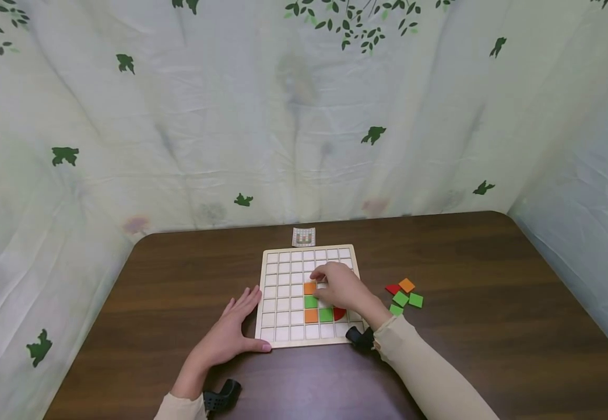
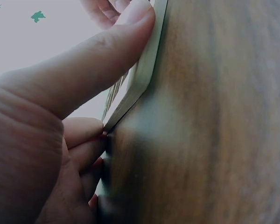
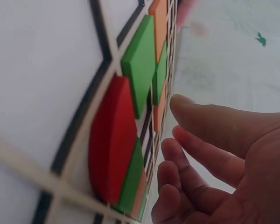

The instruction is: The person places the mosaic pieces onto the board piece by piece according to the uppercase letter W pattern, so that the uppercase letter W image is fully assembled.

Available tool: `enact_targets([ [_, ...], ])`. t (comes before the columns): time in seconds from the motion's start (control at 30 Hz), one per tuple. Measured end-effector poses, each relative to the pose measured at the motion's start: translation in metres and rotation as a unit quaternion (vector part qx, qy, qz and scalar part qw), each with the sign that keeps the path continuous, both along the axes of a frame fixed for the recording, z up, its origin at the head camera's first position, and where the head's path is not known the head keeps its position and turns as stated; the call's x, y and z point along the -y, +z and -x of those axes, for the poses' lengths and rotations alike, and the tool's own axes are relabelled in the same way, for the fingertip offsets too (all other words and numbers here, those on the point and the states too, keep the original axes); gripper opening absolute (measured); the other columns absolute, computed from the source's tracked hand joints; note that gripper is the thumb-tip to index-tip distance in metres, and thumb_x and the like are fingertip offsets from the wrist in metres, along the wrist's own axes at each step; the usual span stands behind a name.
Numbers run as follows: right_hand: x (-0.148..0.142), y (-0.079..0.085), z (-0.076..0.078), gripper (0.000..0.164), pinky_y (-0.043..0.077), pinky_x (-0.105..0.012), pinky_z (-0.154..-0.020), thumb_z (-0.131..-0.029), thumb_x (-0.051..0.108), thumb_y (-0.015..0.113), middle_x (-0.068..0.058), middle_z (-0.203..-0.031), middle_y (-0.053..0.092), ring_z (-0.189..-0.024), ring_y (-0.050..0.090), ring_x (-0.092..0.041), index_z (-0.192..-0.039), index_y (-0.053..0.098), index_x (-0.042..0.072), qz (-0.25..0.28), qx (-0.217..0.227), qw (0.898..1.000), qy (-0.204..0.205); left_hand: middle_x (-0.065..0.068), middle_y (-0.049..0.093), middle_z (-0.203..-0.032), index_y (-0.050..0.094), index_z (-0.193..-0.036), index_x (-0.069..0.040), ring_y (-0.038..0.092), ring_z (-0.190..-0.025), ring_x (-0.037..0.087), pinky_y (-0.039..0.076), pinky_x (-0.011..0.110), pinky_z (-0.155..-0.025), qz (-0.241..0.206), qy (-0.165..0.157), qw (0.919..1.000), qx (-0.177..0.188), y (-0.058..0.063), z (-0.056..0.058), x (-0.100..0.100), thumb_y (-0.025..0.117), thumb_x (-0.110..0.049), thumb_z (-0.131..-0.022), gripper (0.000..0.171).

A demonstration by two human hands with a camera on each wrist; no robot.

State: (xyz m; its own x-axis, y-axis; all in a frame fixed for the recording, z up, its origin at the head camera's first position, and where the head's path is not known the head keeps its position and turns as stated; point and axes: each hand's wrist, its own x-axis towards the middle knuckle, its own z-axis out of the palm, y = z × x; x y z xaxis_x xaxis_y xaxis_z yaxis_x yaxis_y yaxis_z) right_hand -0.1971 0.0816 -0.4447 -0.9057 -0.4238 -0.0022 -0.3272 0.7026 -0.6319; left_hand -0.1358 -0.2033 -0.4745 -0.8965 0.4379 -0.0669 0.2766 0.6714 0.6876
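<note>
A wooden grid board (image 1: 283,315) with white cells lies on the table. Set in its cells are orange tiles (image 1: 311,315), green tiles (image 1: 326,315) and a red piece with a curved edge (image 3: 113,140). My left hand (image 1: 230,332) rests against the board's left side, fingers extended and thumb at the near left corner. Above the board hovers my right hand (image 1: 339,286), close to the upper orange tile (image 1: 310,288). In the right wrist view its thumb and bent fingers stand apart, with nothing visible between them. That hand hides some cells in the head view.
Right of the board lie loose pieces: a red one (image 1: 392,289), an orange tile (image 1: 406,284) and several green tiles (image 1: 416,300). A small card (image 1: 304,237) with a printed grid pattern lies behind the board. Leaf-patterned curtains (image 1: 204,146) hang beyond the table.
</note>
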Motion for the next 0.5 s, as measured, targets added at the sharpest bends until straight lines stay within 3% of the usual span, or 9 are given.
enact_targets([
  [0.5,-0.042,0.015,-0.016,0.029,0.052,-0.039,-0.080,-0.089,0.009,0.076,-0.009,-0.112,0.069,-0.099,0.061,-0.027,-0.117,0.072,0.004,0.063,-0.020,0.997,-0.049,0.013,0.018,-0.166,0.025,-0.158,0.000,0.010,-0.153,0.035,0.002,0.060,-0.120,-0.009,-0.003,0.9999,-0.002,-0.001,0.000,0.001,0.089,-0.047,-0.070,0.119],
])
